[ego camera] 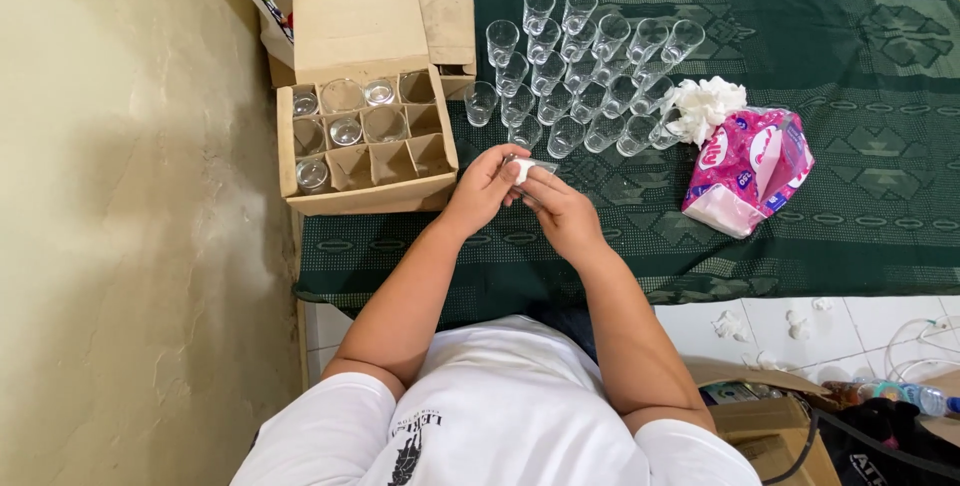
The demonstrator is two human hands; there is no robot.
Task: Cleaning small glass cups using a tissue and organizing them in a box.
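Note:
Both my hands meet over the green tablecloth [870, 96], just in front of the cardboard box [365, 201]. My left hand [485, 186] and my right hand [560, 211] together hold one small clear glass [535, 168]. A bit of white tissue [522, 168] shows at the glass, pinched between the fingers of both hands. Which hand grips the glass more firmly is hard to tell. Several more clear glasses [580, 76] stand in rows on the cloth beyond my hands.
The open cardboard box has divider cells, several of which hold glasses [345, 131]. A pink tissue pack [750, 171] with crumpled white tissue [705, 106] lies to the right. Crumpled tissues [730, 324] lie on the tiled floor. A yellowish wall [130, 246] is at left.

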